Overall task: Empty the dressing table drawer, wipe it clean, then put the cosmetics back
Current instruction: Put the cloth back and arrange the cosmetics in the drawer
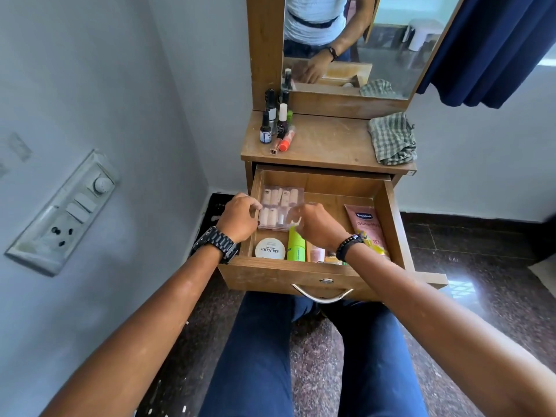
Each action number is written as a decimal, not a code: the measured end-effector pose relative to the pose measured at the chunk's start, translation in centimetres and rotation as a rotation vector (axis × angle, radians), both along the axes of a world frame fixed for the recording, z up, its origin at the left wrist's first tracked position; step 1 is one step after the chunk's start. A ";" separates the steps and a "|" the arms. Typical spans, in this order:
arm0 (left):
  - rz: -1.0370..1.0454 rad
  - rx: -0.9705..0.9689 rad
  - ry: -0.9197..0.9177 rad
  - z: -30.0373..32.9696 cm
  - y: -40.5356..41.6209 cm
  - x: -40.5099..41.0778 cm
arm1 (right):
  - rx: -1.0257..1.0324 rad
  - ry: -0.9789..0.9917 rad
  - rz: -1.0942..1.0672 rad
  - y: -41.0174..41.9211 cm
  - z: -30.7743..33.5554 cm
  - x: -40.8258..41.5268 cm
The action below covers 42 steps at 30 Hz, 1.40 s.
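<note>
Head view: the clear false-nail tray lies flat in the back-left of the open drawer, its long axis running front to back. It is judged light, thin and brittle, slippery plastic, best taken by its two long edges. The left hand is curled at the tray's left edge, its grip seemingly closing on it. The right hand is blurred at the right edge; its grip cannot be told. A checked cloth and nail polish bottles are seen on the counter.
</note>
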<state>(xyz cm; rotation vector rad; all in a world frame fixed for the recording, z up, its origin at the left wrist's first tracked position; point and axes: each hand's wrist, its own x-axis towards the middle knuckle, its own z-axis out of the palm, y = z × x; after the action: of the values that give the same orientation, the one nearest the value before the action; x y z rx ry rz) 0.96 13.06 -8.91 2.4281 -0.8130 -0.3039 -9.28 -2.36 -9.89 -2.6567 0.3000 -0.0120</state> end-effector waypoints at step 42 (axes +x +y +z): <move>0.266 -0.430 -0.171 2.8 -10.0 7.0 | -0.013 -0.364 -0.324 -5.4 4.2 11.5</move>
<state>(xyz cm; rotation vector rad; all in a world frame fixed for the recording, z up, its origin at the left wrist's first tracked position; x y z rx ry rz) 7.98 3.04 -6.14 2.1345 -0.5457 0.1680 2.22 -7.76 -5.72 -2.5241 0.6004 -0.5921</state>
